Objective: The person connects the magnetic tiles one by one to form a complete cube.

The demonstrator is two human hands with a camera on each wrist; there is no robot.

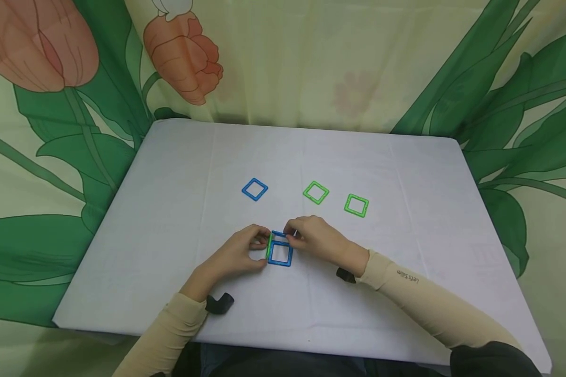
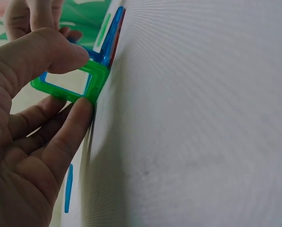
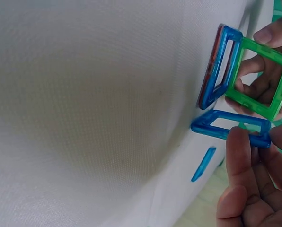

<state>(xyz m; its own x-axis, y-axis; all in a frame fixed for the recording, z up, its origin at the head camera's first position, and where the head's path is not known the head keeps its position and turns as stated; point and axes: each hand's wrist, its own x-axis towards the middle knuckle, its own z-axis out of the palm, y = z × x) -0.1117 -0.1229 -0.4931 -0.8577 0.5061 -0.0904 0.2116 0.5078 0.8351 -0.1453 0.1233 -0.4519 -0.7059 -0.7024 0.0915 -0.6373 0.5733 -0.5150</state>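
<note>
A blue square magnetic tile frame (image 1: 280, 263) lies flat on the white table, with a red layer (image 3: 209, 68) visible beneath it in the right wrist view. Along its left edge stands a green square tile frame (image 3: 250, 105). My left hand (image 1: 236, 254) pinches that green tile, thumb on one edge and fingers on the opposite one. At the far side, my right hand (image 1: 318, 238) holds a second blue square tile frame (image 3: 216, 132) between thumb and fingers. This one is raised on edge, close to the green tile and the flat blue one.
Farther back on the table (image 1: 170, 173) lie a loose blue tile (image 1: 254, 198), a green tile (image 1: 316, 201) and another green tile (image 1: 356, 212) to the right. A curtain (image 1: 287, 63) printed with flowers hangs behind the table.
</note>
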